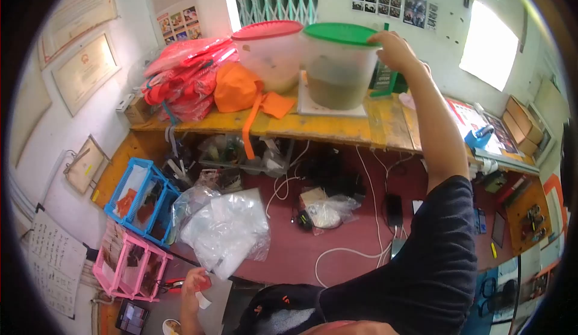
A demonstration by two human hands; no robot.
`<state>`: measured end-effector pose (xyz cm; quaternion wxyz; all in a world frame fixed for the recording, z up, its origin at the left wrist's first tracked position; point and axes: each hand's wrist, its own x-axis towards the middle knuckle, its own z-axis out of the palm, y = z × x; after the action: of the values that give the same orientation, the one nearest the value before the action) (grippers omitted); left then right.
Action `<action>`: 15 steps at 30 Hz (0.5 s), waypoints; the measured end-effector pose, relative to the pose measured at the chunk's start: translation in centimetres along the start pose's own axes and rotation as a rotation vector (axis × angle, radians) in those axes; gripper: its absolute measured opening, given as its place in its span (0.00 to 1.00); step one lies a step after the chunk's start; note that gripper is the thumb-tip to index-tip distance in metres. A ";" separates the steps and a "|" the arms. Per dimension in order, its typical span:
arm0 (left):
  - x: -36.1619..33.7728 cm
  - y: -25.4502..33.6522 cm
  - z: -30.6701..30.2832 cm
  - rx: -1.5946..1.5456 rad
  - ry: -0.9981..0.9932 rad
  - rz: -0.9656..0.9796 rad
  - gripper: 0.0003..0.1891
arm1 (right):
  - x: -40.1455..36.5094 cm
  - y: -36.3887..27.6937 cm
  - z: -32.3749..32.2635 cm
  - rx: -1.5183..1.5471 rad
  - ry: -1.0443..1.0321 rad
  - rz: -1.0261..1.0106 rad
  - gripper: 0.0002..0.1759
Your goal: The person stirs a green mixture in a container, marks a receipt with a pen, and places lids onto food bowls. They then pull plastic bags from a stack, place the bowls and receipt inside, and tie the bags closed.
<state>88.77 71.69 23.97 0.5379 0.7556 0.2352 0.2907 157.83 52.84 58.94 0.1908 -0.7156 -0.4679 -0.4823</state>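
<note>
In the head view, the right hand [394,49] is raised at arm's length to a tub [338,76] with a green lid [340,34], which stands high on a wooden shelf [337,127], on a white board [304,105] near the shelf's front edge. The fingers lie close together, bent over the lid's right rim. The thumb is hidden, so I cannot tell whether they pinch the rim or only rest on it. The tub is cloudy and holds something brownish in its lower part. On its left, touching or just beside it, stands a like tub with a red lid [268,31], then an orange cloth [238,88] and a heap of red bags [180,73]. Low in the view, the left hand [194,282] is near the body, well apart from the shelf, with its fingers curled by something small and red. It is too small to tell whether they grip it. Below the shelf, a dark red table [289,253] carries clear plastic bags [226,229] and white cables [373,202], with a blue crate [141,199] beside it. The risk, as I judge it, lies in the reach. With one hand on the rim alone, a pull could lift the lid off or tip the tub forward off the board, spilling it on the cables below or knocking the red-lidded tub.
</note>
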 end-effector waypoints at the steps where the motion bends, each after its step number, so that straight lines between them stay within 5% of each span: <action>1: 1.0 1.5 1.4 0.007 0.021 0.007 0.41 | 1.2 1.0 -0.4 0.036 -0.224 0.045 0.16; 2: 1.8 2.6 2.5 0.035 0.003 0.030 0.41 | 2.3 1.8 -0.7 0.070 -0.450 0.088 0.16; 3: 2.3 3.3 3.4 0.063 -0.013 0.051 0.41 | 3.0 2.9 -0.8 0.084 -0.436 0.075 0.16; 5: 2.1 3.7 4.6 0.102 -0.014 0.039 0.40 | 4.2 3.8 -0.6 0.352 -0.338 0.034 0.14; 8: 0.9 3.7 5.5 0.127 0.018 -0.004 0.39 | 6.0 1.1 -1.1 0.336 0.047 -0.034 0.13; 13: 1.0 4.2 7.8 0.189 0.075 -0.049 0.37 | 10.6 -6.5 6.7 0.294 0.267 -0.299 0.14; 15: 1.5 4.0 8.4 0.251 0.018 0.017 0.37 | 13.5 -10.0 8.6 0.158 -0.075 -0.270 0.16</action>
<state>95.82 65.78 25.96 0.4343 0.8164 0.2682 0.2701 155.00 70.56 64.95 0.1623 -0.6465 -0.6029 -0.4384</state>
